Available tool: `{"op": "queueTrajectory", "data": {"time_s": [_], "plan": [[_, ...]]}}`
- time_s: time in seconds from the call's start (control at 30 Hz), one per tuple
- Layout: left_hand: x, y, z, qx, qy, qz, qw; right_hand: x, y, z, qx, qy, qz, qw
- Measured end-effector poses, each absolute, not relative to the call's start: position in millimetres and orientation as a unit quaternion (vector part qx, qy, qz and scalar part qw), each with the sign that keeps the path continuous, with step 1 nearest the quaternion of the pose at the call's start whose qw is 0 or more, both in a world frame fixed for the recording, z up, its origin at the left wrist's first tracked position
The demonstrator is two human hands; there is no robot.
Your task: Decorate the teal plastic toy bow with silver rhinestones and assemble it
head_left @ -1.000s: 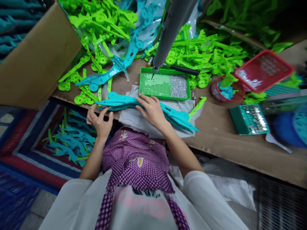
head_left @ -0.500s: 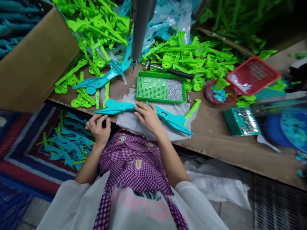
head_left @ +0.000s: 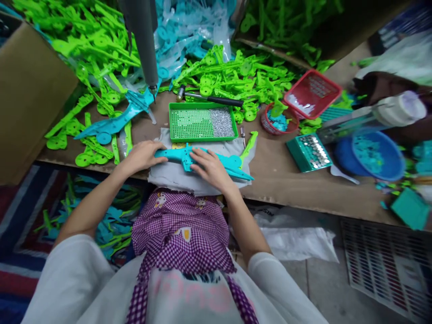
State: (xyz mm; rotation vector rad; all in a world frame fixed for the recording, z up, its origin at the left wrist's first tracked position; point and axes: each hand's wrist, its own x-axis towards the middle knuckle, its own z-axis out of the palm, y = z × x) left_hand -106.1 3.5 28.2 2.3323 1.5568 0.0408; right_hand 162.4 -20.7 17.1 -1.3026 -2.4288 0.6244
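A long turquoise plastic part lies across the grey cloth in front of me, with a short crosspiece near its middle. My left hand is closed round its left end, thumb and fingers pinching it and hiding that tip. Over the middle, just right of the crosspiece, my right hand grips the same part, fingers on top. A lime-green lever-like piece rests by the part's right end. Directly behind is a green perforated tray with small silver metal pieces in its right side.
A hanging power screwdriver points down at the back left. Behind the tray lies a hammer. Lime-green parts are heaped behind. A red basket, a teal box and a blue bowl stand right.
My left hand has moved up and right from the table edge onto the turquoise part's left end. The part has turned, showing its crosspiece. The camera view has shifted rightward.
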Motion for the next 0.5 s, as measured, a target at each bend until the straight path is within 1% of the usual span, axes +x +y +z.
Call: {"op": "queueTrajectory", "data": {"time_s": [0.1,0.23,0.37,0.5], "plan": [[-109.8,5.0,21.3,0.820,0.543,0.025,0.178,165.0,-29.7,4.0,-0.446,-0.871,0.168,0.122],[-111.4,3.0,17.3,0.826,0.539,0.039,0.163,163.6,-29.2,3.8,-0.428,-0.887,0.140,0.099],[-106.8,-0.5,18.5,0.834,0.533,0.029,0.142,165.3,-29.0,6.1,-0.422,-0.895,0.116,0.090],[-96.6,-2.0,17.7,0.832,0.529,0.053,0.160,162.5,-33.0,2.1,-0.425,-0.894,0.107,0.090]]}}
